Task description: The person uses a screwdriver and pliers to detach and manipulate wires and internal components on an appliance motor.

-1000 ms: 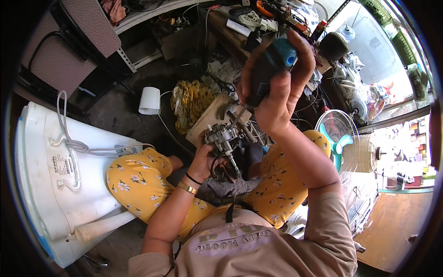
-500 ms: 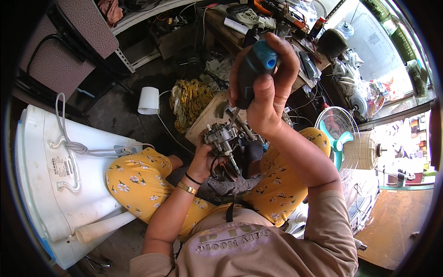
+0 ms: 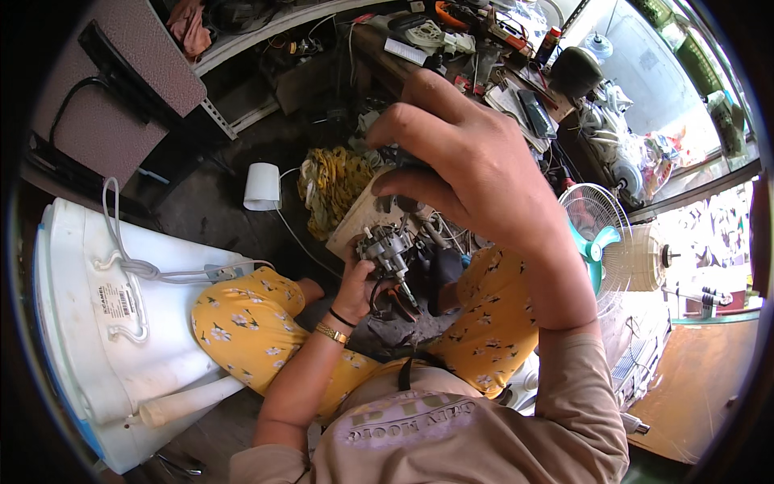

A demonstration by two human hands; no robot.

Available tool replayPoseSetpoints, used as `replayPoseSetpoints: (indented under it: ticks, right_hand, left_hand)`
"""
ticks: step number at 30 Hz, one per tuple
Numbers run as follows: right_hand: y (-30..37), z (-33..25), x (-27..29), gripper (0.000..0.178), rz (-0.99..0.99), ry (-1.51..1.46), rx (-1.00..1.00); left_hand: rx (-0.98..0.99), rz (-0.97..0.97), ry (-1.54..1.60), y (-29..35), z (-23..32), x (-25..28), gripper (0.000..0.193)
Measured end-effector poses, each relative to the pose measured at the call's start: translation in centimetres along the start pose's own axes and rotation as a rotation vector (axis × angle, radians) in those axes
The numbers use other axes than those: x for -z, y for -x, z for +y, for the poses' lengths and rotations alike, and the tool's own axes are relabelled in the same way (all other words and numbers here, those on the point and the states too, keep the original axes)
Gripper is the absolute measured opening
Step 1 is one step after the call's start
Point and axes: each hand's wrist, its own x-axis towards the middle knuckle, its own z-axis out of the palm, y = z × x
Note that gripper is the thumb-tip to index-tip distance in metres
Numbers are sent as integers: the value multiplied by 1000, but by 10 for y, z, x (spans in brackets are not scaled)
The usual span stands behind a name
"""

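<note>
While your left hand (image 3: 351,290) grips fan motor (image 3: 385,248) at your twelve o'clock, right hand (image 3: 492,173) curls at motor's two o'clock, cannot tell whether holding anything; motor looks largely assembled, unmounted.

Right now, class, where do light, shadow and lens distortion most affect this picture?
In the head view, glare washes out the opening at far right; the floor left of centre lies in dim shadow; the shelf edge bows and the corners go black; the right hand looms large, while the metal part looks small.
</note>
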Motion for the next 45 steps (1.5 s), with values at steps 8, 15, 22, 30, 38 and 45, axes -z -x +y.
replayPoseSetpoints:
  ticks: [8, 15, 22, 30, 38, 45]
  right_hand:
    - [11, 5, 21, 21, -118, 185, -74]
    - [17, 1, 18, 27, -194, 30, 57]
    - [17, 4, 10, 34, -118, 33, -75]
    - [14, 11, 10, 36, -146, 8, -70]
    - [14, 14, 3, 30, -80, 39, -142]
    - [20, 22, -2, 28, -6, -39, 33]
  left_hand:
    - [-42, 10, 9, -5, -5, 11, 67]
    - [-89, 53, -19, -10, -6, 21, 62]
    - [-127, 90, -56, -14, -8, 27, 62]
    - [-160, 108, -83, -16, -4, 29, 63]
    - [-149, 134, -108, -15, -3, 33, 65]
    - [-177, 147, -83, -15, -2, 30, 65]
